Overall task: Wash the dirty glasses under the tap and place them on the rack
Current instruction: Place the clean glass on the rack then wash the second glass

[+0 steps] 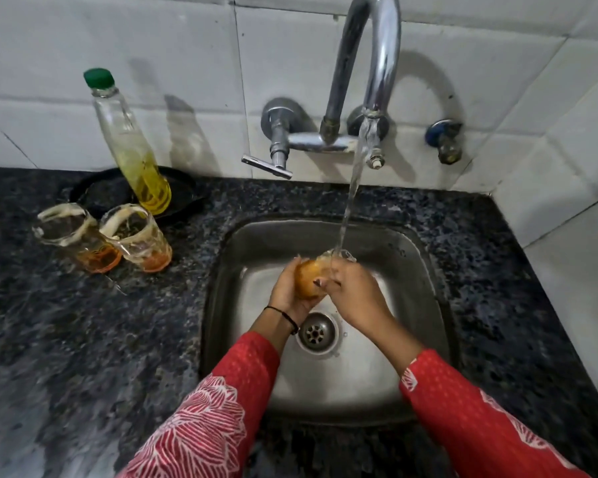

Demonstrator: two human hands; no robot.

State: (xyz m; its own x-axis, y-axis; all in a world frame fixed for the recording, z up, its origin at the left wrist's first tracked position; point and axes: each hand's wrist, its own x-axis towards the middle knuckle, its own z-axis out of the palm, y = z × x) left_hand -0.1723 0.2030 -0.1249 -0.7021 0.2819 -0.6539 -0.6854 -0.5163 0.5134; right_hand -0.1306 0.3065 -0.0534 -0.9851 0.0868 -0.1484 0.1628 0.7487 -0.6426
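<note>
Over the steel sink I hold a dirty glass with an orange base, tilted on its side under the running water from the tap. My left hand cups its base from below. My right hand grips its rim end, where the stream lands. Two more dirty glasses, one further left and one beside it, stand on the dark granite counter to the left of the sink, with pale residue on their rims and orange dregs at the bottom. No rack is in view.
A clear bottle with a green cap and yellow liquid stands in a black dish behind the two glasses. The tap lever juts out from the tiled wall. A second valve sits to the right. The drain lies below my hands.
</note>
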